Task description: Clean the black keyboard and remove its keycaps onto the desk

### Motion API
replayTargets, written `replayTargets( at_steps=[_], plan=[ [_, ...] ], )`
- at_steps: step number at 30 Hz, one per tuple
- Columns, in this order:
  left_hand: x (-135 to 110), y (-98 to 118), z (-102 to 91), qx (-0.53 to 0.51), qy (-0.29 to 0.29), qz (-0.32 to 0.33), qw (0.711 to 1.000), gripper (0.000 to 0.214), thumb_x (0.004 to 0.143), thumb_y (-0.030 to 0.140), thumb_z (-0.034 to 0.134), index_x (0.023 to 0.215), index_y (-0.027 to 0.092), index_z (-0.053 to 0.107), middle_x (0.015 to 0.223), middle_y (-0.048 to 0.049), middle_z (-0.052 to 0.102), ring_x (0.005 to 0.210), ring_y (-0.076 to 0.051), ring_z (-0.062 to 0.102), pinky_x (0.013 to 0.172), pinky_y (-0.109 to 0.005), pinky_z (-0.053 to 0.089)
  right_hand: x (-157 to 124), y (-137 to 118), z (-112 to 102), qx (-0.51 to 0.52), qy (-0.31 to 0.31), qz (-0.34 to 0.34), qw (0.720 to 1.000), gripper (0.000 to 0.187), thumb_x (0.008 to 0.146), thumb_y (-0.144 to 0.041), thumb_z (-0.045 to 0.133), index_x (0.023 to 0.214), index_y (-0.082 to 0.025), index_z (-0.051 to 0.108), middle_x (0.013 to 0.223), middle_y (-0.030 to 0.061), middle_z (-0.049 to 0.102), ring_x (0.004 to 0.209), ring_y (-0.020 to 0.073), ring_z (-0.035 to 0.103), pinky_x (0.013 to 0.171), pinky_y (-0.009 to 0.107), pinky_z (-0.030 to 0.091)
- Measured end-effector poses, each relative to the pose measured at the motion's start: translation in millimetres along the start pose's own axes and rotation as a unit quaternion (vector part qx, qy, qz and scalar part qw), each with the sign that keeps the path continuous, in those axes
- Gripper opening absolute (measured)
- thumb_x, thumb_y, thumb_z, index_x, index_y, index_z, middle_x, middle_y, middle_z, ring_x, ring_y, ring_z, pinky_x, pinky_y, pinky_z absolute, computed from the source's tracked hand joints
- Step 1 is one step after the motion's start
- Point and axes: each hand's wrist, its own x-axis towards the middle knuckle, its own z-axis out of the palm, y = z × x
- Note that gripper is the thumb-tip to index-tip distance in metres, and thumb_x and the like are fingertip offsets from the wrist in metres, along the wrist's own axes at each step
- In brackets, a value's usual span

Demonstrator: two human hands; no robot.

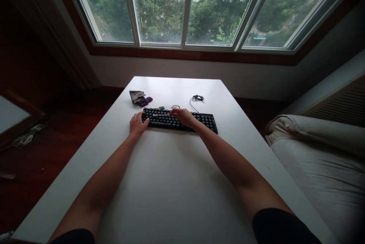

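Matt plastic keyboard [168, 124], smooth, slightly glossy table [176, 171], rough cloth [137, 96], glossy wood-look floor [61, 133]

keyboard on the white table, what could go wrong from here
1. The thin pale stick at the fingertips of the right hand lies over the keys, so it might catch or scratch one.
2. The left hand is at only the left end of the keyboard, so the other end could swing under a push.
3. The dark cable lies loosely coiled behind it and might snag if the keyboard slides back.
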Motion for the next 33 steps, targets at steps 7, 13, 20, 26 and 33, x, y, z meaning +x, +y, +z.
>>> replayTargets(
  at_steps=[7,13,20,26,33],
  plan=[
    [0,2,-2.3,0.000,-0.003,0.001,1.000,0.042,0.088,0.041,0.057,0.126,0.023,0.056,0.123,-0.0108,0.060,0.115,-0.029,0.056,0.103,-0.043,0.042,8,-30,17,-0.075,-0.032,-0.031,0.996,0.028,0.099,-0.030,0.051,0.118,-0.034,0.071,0.109,0.0032,0.073,0.095,0.0193,0.065,0.079,0.024,0.041],
    [-1,1,-1.6,0.000,-0.008,-0.006,1.000,0.042,0.088,0.041,0.057,0.126,0.023,0.056,0.125,-0.0111,0.059,0.116,-0.029,0.055,0.104,-0.043,0.042,-4,-5,-10,-0.061,-0.069,0.009,0.996,0.028,0.096,-0.029,0.054,0.116,-0.028,0.074,0.100,0.0042,0.074,0.086,0.0168,0.064,0.077,0.023,0.041],
    [1,-4,-0.4,-0.029,0.004,-0.012,0.999,0.045,0.090,0.042,0.054,0.131,0.022,0.052,0.126,-0.0102,0.062,0.117,-0.028,0.057,0.104,-0.042,0.042,-21,25,-38,-0.006,-0.084,0.043,0.996,0.033,0.091,-0.033,0.055,0.116,-0.023,0.073,0.079,0.0005,0.069,0.066,0.0117,0.054,0.067,0.023,0.038],
    [3,-3,-2.6,-0.089,-0.004,-0.076,0.993,0.045,0.095,0.035,0.047,0.138,0.024,0.046,0.131,-0.0070,0.064,0.118,-0.027,0.059,0.102,-0.041,0.044,-12,9,-22,-0.035,-0.065,-0.010,0.997,0.029,0.095,-0.028,0.052,0.117,-0.026,0.072,0.103,0.0042,0.072,0.087,0.0160,0.062,0.078,0.024,0.041],
    [2,0,-6.0,-0.095,-0.005,-0.088,0.992,0.042,0.097,0.034,0.042,0.137,0.025,0.049,0.131,-0.0055,0.065,0.119,-0.028,0.060,0.101,-0.042,0.045,13,-25,11,-0.085,-0.062,-0.027,0.994,0.030,0.099,-0.029,0.050,0.124,-0.032,0.068,0.114,0.0046,0.071,0.103,0.0208,0.064,0.085,0.027,0.043]
  ],
)
